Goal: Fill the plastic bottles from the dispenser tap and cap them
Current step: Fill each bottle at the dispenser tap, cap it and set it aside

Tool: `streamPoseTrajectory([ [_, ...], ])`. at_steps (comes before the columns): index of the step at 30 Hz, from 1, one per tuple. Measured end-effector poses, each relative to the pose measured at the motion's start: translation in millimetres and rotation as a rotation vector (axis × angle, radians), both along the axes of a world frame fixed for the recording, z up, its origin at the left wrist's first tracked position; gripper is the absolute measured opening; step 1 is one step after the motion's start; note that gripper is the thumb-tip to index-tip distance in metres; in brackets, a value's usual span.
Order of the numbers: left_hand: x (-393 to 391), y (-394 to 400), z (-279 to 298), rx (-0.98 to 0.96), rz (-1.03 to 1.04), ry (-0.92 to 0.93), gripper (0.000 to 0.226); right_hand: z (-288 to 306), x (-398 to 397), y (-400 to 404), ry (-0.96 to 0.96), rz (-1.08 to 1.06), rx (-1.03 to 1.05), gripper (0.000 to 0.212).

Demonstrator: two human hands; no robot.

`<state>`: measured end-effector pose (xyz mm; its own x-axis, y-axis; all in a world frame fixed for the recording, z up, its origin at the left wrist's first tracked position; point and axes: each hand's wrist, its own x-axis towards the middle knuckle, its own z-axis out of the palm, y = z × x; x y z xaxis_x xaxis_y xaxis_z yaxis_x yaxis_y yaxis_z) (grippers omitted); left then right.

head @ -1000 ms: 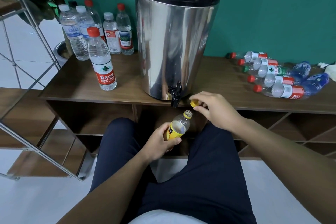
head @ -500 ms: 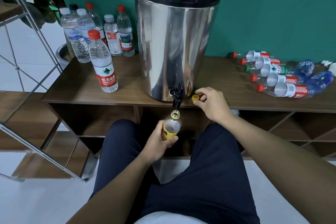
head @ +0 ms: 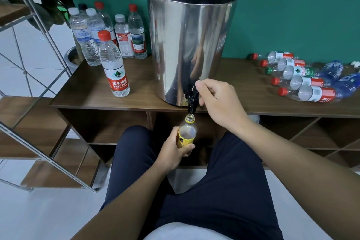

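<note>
A steel dispenser [head: 191, 45] with a black lid stands on the wooden shelf top [head: 87, 91]. Its black tap [head: 191, 101] juts over the front edge. My left hand [head: 174, 151] grips a small yellow-labelled bottle [head: 187, 132], uncapped, upright, its mouth just under the spout. My right hand [head: 218, 99] pinches the tap lever with finger and thumb. The yellow cap is hidden from view. No water stream is visible.
Several capped, filled bottles [head: 115, 64] stand left of the dispenser. Several empty capped bottles [head: 307, 82] lie on their sides at the right. A metal-framed rack [head: 39, 103] slants at the left. My knees sit below the shelf's open compartments.
My right hand left the yellow cap near the dispenser base and rose to the tap lever. My left hand lifted the bottle straighter, under the spout.
</note>
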<state>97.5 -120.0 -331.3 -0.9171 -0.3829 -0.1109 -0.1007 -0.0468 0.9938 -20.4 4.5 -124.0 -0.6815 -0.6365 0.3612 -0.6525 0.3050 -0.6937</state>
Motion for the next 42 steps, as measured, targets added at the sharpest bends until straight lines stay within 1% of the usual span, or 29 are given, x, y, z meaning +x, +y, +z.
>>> streamPoseTrajectory([
  [1, 0.7, -0.4, 0.9, -0.011, 0.012, 0.003, 0.043, 1.9, 2.1, -1.0, -0.023, 0.0, -0.016, 0.049],
  [4, 2.7, -2.5, 4.6, -0.046, 0.031, 0.001, 0.04, 4.8, 4.2, -3.9, -0.084, 0.0, -0.035, 0.039],
  [11, 1.7, 0.6, 15.5, -0.098, 0.072, 0.003, 0.043, 9.3, -0.4, -4.9, -0.151, 0.011, 0.016, 0.029],
  [15, 2.1, -0.1, 12.9, -0.127, 0.07, -0.02, 0.05, 10.4, -2.5, -1.6, -0.166, 0.022, 0.028, 0.028],
  [18, 2.9, -1.9, 8.5, -0.225, 0.049, -0.054, 0.057, 7.7, -6.3, 1.6, -0.209, 0.015, 0.022, 0.03],
  [20, 3.4, -3.1, 6.4, -0.263, 0.045, -0.067, 0.056, 3.4, -8.9, 4.6, -0.263, 0.004, -0.022, 0.031],
  [24, 3.7, -4.5, 6.5, -0.271, 0.062, -0.058, 0.051, -10.9, -10.9, 10.4, -0.418, -0.012, -0.134, 0.035],
  [29, 5.0, -3.9, 6.2, -0.237, 0.065, -0.038, 0.05, -48.3, -8.9, 10.5, -0.74, -0.048, -0.334, 0.036],
  [31, 5.1, -3.9, 5.9, -0.231, 0.06, -0.032, 0.051, -55.5, -7.8, 9.9, -0.791, -0.049, -0.384, 0.035],
  [37, 5.0, -3.9, 5.4, -0.257, 0.064, -0.052, 0.052, -72.1, -7.0, 13.9, -0.932, -0.051, -0.51, 0.048],
  [38, 4.5, -4.5, 4.4, -0.263, 0.068, -0.057, 0.052, -79.1, -8.5, 15.2, -0.932, -0.07, -0.506, 0.051],
  [39, 4.5, -4.7, 4.1, -0.269, 0.069, -0.059, 0.052, -87.2, -9.4, 16.6, -0.894, -0.093, -0.463, 0.049],
  [42, 4.6, -3.3, 5.0, -0.267, 0.056, -0.057, 0.049, -114.8, -6.2, 25.3, -0.656, -0.113, -0.219, 0.025],
])
